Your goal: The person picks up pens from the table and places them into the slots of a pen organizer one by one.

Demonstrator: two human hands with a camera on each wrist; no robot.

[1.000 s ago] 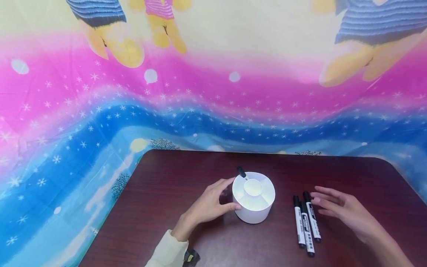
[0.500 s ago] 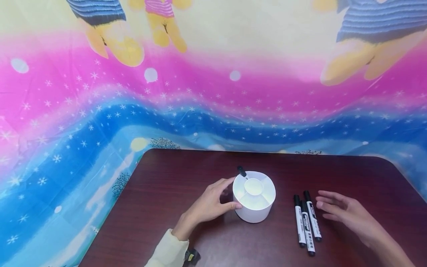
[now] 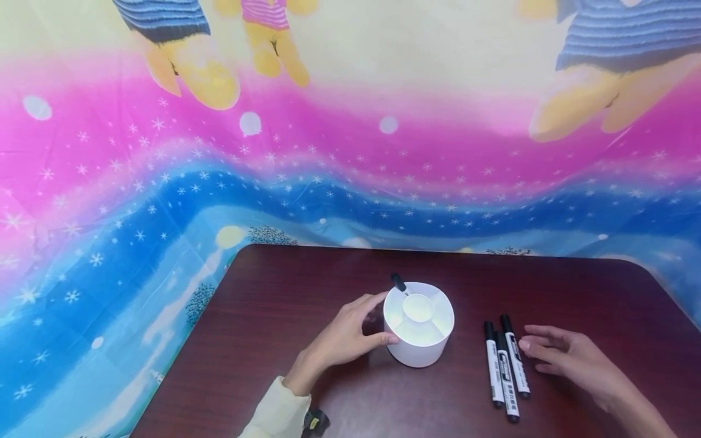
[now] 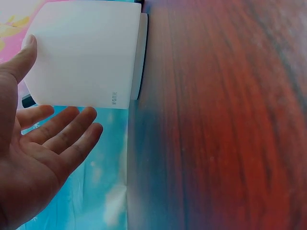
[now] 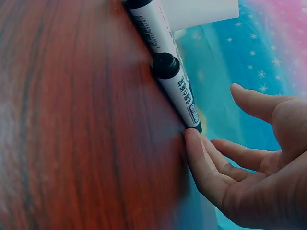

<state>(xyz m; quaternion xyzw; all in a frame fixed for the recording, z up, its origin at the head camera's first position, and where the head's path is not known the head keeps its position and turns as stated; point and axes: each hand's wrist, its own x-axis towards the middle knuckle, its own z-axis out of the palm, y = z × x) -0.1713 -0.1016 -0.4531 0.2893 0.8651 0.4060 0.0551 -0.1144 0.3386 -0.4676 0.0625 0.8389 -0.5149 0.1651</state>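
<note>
A round white pen holder (image 3: 418, 353) with a small central cup and divided outer sections stands on the table. One black-capped pen (image 3: 398, 282) leans in its back left section. My left hand (image 3: 347, 331) holds the holder's left side, thumb at the near rim and forefinger at the far rim. In the left wrist view the other fingers (image 4: 72, 136) spread along the holder's edge. Three white markers with black caps (image 3: 505, 371) lie side by side to the right. Beside the rightmost marker (image 3: 515, 359) is my right hand (image 3: 572, 359), fingers relaxed and holding nothing.
The dark wooden table (image 3: 306, 274) has rounded far corners. Behind it hangs a colourful printed cloth (image 3: 350, 152) with snowflakes and bear figures. A small black object (image 3: 314, 421) shows by my left sleeve (image 3: 276, 410).
My right hand has drawn back slightly to the right and nearer to me, away from the markers' caps. The left hand, pen holder and markers stay in place.
</note>
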